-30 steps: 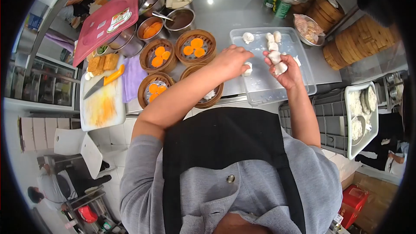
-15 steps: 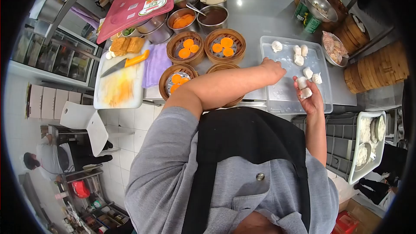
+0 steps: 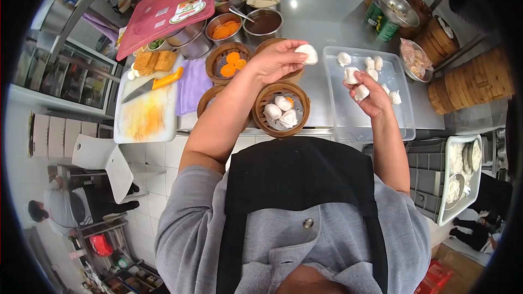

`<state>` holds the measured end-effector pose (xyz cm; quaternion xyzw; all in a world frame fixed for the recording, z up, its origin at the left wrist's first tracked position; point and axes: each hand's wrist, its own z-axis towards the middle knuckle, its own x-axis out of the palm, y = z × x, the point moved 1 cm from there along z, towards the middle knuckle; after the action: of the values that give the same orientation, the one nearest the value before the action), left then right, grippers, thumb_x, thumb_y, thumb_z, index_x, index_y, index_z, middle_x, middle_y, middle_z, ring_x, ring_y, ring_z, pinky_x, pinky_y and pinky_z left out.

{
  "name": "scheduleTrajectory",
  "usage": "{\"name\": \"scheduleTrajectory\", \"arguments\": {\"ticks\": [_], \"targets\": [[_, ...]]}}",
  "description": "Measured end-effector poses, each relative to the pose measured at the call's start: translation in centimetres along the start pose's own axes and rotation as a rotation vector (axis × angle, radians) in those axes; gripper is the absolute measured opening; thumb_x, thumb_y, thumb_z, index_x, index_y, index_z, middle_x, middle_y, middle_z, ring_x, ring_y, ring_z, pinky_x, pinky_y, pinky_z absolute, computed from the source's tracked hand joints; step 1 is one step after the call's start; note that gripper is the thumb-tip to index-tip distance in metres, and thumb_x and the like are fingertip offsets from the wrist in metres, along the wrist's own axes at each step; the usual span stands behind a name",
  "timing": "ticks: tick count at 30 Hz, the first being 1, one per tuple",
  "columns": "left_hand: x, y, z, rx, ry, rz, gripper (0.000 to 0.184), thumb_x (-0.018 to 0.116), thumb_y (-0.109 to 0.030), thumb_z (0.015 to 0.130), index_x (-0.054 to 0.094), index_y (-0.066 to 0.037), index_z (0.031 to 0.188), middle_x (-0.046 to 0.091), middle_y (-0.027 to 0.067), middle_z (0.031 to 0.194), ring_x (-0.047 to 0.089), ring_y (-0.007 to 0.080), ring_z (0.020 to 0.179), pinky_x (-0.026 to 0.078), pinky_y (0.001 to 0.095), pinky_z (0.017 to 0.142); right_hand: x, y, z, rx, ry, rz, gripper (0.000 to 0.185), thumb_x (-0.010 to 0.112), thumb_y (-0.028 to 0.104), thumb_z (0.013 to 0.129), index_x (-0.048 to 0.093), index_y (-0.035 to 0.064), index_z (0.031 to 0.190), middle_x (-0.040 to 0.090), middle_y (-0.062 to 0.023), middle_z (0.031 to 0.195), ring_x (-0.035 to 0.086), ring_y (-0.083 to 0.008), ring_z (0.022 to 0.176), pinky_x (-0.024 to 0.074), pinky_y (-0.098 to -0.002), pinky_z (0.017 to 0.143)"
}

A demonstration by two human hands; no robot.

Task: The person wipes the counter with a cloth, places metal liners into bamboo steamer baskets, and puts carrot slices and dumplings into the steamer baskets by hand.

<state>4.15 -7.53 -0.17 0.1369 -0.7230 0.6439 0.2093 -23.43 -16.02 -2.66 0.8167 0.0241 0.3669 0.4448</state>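
My left hand pinches a white dumpling above the back right bamboo steamer, mostly hidden beneath the hand. In my right hand, over the clear plastic tray, are two more: an upper dumpling and a lower dumpling. Several others, among them a pleated dumpling, sit in that tray. The front right steamer contains three dumplings, with a bit of orange showing. Orange slices lie in the back left steamer. My left forearm covers much of the front left steamer.
Left of the steamers are a purple cloth and a cutting board with a yellow-handled knife. Metal bowls, one with dark sauce, stand behind. Stacked steamers rise at right. A person is at far left.
My left hand has moved left from the tray to above the back right steamer, now with a dumpling. The front right steamer has come into view. My right hand has shifted slightly up and left.
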Motion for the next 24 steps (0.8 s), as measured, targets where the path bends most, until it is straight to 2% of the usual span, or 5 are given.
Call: {"name": "scheduleTrajectory", "arguments": {"ticks": [7,11,16,20,24], "targets": [[-4.0,-0.4,-3.6,-0.022,-0.256,-0.247,0.036,0.062,-0.005,0.089,0.047,-0.004,0.122,0.058,0.0165,0.116,0.063,0.0312,0.103,0.057,0.0308,0.080,5.6,-1.1,3.5,0.035,0.132,-0.199,0.039,0.068,0.017,0.086,0.049,0.0056,0.118,0.061,-0.0054,0.097,0.060,-0.0130,0.074,0.0495,-0.0260,0.057],[-5.4,-0.5,-4.2,0.015,-0.277,-0.224,0.044,0.063,-0.003,0.087,0.040,-0.004,0.125,0.058,0.0177,0.115,0.064,0.0318,0.100,0.058,0.0323,0.079,8.2,-1.4,5.6,0.028,0.175,-0.345,0.039,0.065,0.014,0.087,0.049,0.0044,0.121,0.062,-0.0066,0.100,0.062,-0.0127,0.076,0.0502,-0.0257,0.058],[-6.4,-2.4,-4.4,0.018,-0.370,0.169,0.055,0.065,-0.007,0.087,0.033,-0.007,0.132,0.059,0.0142,0.113,0.063,0.0236,0.101,0.055,0.0316,0.083,10.9,-1.8,7.4,-0.081,0.130,-0.679,0.039,0.065,0.012,0.083,0.049,0.0027,0.118,0.063,-0.0113,0.103,0.065,-0.0142,0.078,0.0512,-0.0251,0.060],[-8.2,-2.6,-2.9,0.007,-0.160,0.279,0.047,0.070,-0.012,0.085,0.047,-0.007,0.126,0.061,0.0055,0.109,0.061,0.0119,0.094,0.050,0.0251,0.080,12.6,-2.5,9.7,-0.243,0.130,-1.038,0.038,0.069,0.009,0.076,0.053,0.0014,0.110,0.065,-0.0103,0.090,0.064,-0.0165,0.077,0.0497,-0.0282,0.065],[-8.2,-2.1,-1.9,-0.053,-0.079,0.332,0.037,0.071,-0.009,0.082,0.054,-0.006,0.115,0.062,0.0035,0.105,0.060,0.0113,0.092,0.049,0.0250,0.080,12.3,-3.9,13.2,-0.273,0.112,-1.196,0.041,0.073,0.012,0.072,0.058,0.0012,0.109,0.067,-0.0127,0.092,0.064,-0.0208,0.083,0.0505,-0.0318,0.073]]}}
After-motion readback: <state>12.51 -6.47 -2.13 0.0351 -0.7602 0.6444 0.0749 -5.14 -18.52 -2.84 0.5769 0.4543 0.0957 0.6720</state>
